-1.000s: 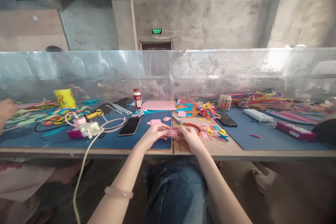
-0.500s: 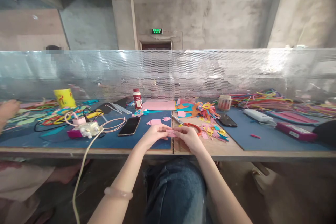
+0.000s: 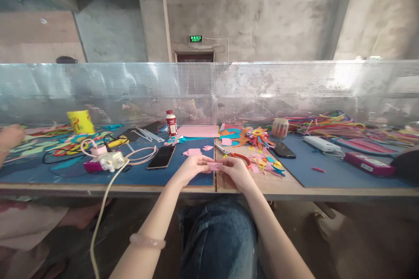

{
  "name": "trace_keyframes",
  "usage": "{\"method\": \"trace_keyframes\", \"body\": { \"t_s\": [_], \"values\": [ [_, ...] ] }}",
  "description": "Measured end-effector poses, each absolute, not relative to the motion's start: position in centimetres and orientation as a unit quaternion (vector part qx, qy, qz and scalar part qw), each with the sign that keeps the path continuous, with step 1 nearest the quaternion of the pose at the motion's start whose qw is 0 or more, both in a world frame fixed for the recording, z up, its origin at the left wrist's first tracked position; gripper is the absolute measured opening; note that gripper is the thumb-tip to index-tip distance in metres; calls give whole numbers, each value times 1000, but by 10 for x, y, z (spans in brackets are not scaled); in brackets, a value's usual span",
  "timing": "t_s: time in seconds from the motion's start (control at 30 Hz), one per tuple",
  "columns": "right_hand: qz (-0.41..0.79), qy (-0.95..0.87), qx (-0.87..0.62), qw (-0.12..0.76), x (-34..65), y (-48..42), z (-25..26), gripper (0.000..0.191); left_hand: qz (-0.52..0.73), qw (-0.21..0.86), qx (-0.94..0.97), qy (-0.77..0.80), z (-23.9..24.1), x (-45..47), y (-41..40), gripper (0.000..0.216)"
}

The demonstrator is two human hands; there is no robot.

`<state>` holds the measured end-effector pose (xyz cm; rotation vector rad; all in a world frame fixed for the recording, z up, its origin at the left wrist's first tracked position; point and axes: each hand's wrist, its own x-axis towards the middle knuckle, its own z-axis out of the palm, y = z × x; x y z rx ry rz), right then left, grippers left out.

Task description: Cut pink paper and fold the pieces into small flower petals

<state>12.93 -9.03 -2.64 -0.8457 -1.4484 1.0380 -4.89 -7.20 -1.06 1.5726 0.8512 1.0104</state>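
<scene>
A small folded pink paper piece (image 3: 214, 165) is pinched between both hands just above the table's front edge. My left hand (image 3: 190, 168) grips its left end and my right hand (image 3: 236, 171) grips its right end, fingers closed on it. Orange-handled scissors (image 3: 236, 156) lie just behind my right hand. More pink paper squares (image 3: 193, 152) rest on the blue mat behind my left hand. A heap of coloured paper scraps (image 3: 266, 163) lies to the right.
A black phone (image 3: 161, 157) and a white charger with cables (image 3: 111, 161) lie left; a red-capped bottle (image 3: 171, 123) and yellow cup (image 3: 80, 121) stand behind. A second phone (image 3: 283, 149), paper flower (image 3: 258, 134), coloured strips (image 3: 327, 123). Another person's hand (image 3: 9, 136) at far left. Perforated metal screen (image 3: 209, 89) behind.
The pink paper has become narrower between my fingers, folded down slightly. My hands stay in the same place. The other person's hand at far left shifted a little.
</scene>
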Motion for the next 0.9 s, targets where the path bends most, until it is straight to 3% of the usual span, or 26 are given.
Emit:
{"method": "trace_keyframes", "body": {
  "t_s": [0.5, 0.73, 0.9],
  "values": [
    [472, -588, -359, 550, 127, -91, -25, 30, 419, 501, 659, 373, -11, -48, -71, 31],
    [399, -612, -392, 560, 128, -87, -29, 21, 422, 481, 667, 381, -12, -47, -71, 29],
    [419, -606, -381, 559, 128, -86, -29, 23, 427, 485, 661, 382, -11, -46, -72, 32]
  ]
}}
